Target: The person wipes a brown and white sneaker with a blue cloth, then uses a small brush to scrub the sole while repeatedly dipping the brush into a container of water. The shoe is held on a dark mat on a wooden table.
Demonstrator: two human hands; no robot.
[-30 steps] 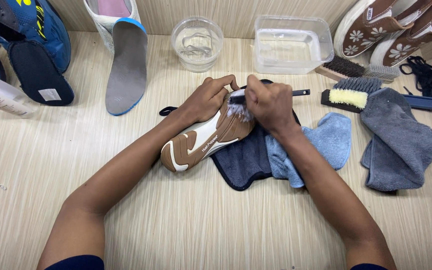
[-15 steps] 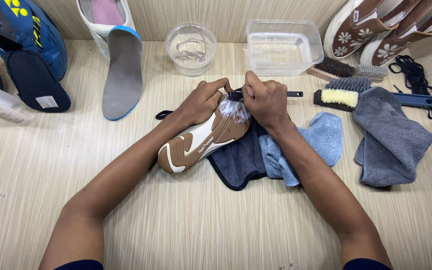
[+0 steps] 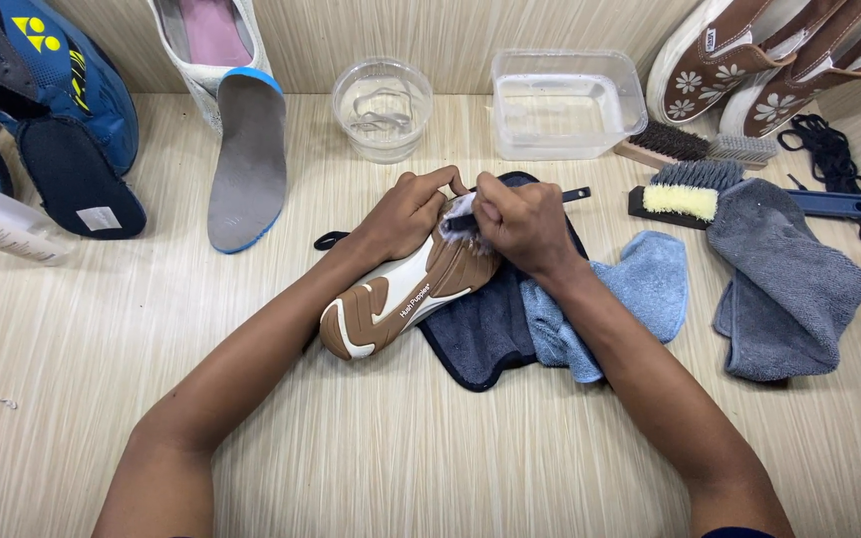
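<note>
Shoe with brown-and-white rubber sole (image 3: pixel 406 299), turned sole-up, lying on dark navy cloth mat (image 3: pixel 480 334) at middle of pale wood-grain table (image 3: pixel 401 448). Left hand (image 3: pixel 406 214) clamped around toe end, steadying. Right hand (image 3: pixel 515 219) closed on slim black-handled brush (image 3: pixel 560 195), bristle end pressed into toe area, white foam visible there between the 2 hands. Hands close together, nearly touching.

Progress, judged from the sole: foam only at toe; heel and mid-sole dry and unlathered, so scrubbing likely early, most of sole left. No sign of wiping yet: light blue microfibre cloth (image 3: pixel 640 289) just beside right forearm, grey towel (image 3: pixel 784 284) further right, both lying loose. Clear round bowl (image 3: pixel 383 105) and clear rectangular tub (image 3: pixel 565 100) of water behind. Grey insole with blue edge (image 3: pixel 246 159) set apart at left.
</note>
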